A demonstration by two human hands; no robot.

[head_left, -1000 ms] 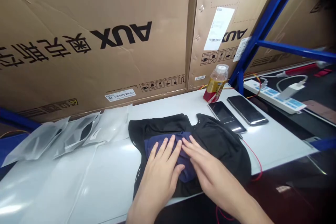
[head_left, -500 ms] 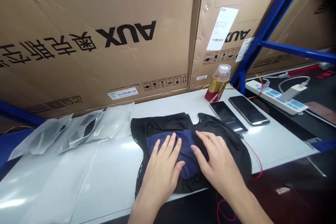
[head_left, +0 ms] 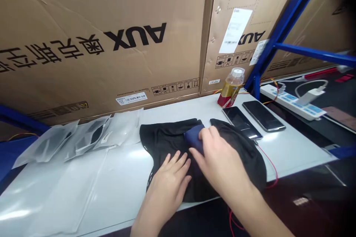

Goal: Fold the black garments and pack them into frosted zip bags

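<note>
A black garment [head_left: 164, 137] lies spread on the white table [head_left: 122, 177]. My left hand [head_left: 171, 185] rests on its lower part, fingers spread and holding nothing. Over the garment's middle, my right hand [head_left: 218, 155] grips a navy blue cloth [head_left: 194, 136] between thumb and fingers. The cloth is bunched, and much of it is hidden behind that hand. The garment's right part reaches under or beside a phone.
Clear plastic bags [head_left: 91, 137] lie at the left. Two phones [head_left: 241, 122] [head_left: 263, 116] and a bottle [head_left: 231, 88] stand or lie at the right, near a red cable [head_left: 274, 168]. Large cartons [head_left: 105, 14], a blue frame [head_left: 290, 14] and a power strip [head_left: 294, 103] are behind.
The navy cloth, flat under both hands before, is now bunched up in my right hand, which has closed on it. My left hand has slid slightly down onto the black garment.
</note>
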